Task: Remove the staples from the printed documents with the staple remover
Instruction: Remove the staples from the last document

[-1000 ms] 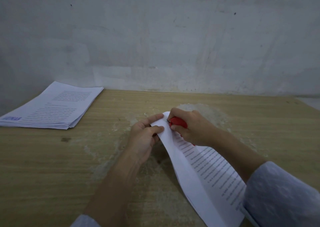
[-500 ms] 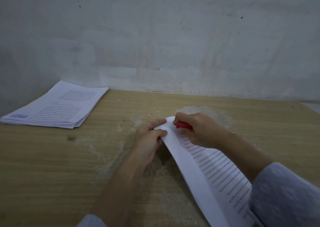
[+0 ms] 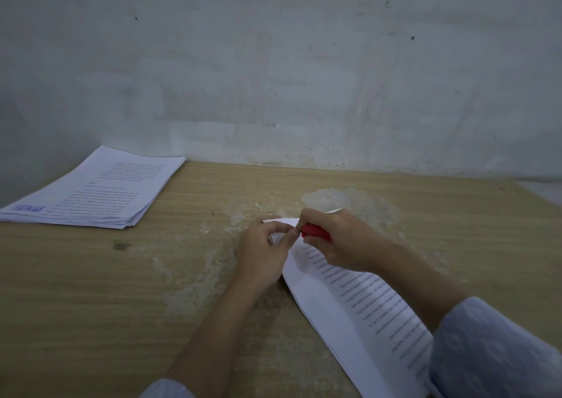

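Observation:
A printed document (image 3: pixel 359 309) lies on the wooden table (image 3: pixel 91 291), running from the centre toward the lower right. My left hand (image 3: pixel 264 251) pinches its far top corner, fingers curled over the paper's edge. My right hand (image 3: pixel 334 239) grips a red staple remover (image 3: pixel 314 231) and holds its tip against that same corner, touching my left fingertips. The staple itself is too small to make out. Most of the remover is hidden inside my fist.
A stack of printed papers (image 3: pixel 97 190) sits at the far left of the table against the grey wall (image 3: pixel 273 78). Pale worn patches mark the tabletop around my hands. The table's right edge shows at the far right.
The document's corner has come down closer to the table. My left fingers have curled in over it, and my right hand with the remover has closed in against them.

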`<state>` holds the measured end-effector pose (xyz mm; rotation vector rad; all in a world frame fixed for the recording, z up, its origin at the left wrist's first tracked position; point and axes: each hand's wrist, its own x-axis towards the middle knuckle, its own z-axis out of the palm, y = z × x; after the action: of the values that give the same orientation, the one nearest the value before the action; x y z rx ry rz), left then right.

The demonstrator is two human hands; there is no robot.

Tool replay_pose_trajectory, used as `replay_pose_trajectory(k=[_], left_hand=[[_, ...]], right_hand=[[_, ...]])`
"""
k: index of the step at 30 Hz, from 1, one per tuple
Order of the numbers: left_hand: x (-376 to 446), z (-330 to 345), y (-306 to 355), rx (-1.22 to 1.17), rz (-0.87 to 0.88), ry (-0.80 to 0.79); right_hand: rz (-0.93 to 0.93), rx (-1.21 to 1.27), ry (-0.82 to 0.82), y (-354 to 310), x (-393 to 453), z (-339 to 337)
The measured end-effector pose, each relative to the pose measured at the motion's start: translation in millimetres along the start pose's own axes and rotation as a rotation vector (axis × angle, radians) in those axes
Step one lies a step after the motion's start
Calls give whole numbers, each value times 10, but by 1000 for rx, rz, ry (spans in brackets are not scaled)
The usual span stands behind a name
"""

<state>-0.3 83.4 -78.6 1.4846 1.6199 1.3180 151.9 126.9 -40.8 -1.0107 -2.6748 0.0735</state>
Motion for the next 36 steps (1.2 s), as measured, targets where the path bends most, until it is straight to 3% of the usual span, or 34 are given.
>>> replay_pose_trajectory(k=[6, 11, 21, 24, 26, 30, 36], left_hand=[[-26, -62, -3, 2, 17, 43], [-29, -142, -72, 142, 36, 25], [-336, -289, 87, 216, 186, 20], [-487, -418, 203, 274, 277, -25], [-644, -584, 243, 327, 327, -75], [-875, -1054, 206, 411, 367, -62], [-1151, -1713, -54, 516, 396, 5]], right_hand=[[85, 41, -39, -162, -27, 0], [180, -191, -181, -242, -66, 101], [337, -336, -364, -357, -261, 165], [381, -316, -351, -472, -225, 90], [323, -235, -280, -634, -168, 51], [38, 175, -69, -1111, 16, 92], [-116, 392, 2, -1699, 145, 296]])
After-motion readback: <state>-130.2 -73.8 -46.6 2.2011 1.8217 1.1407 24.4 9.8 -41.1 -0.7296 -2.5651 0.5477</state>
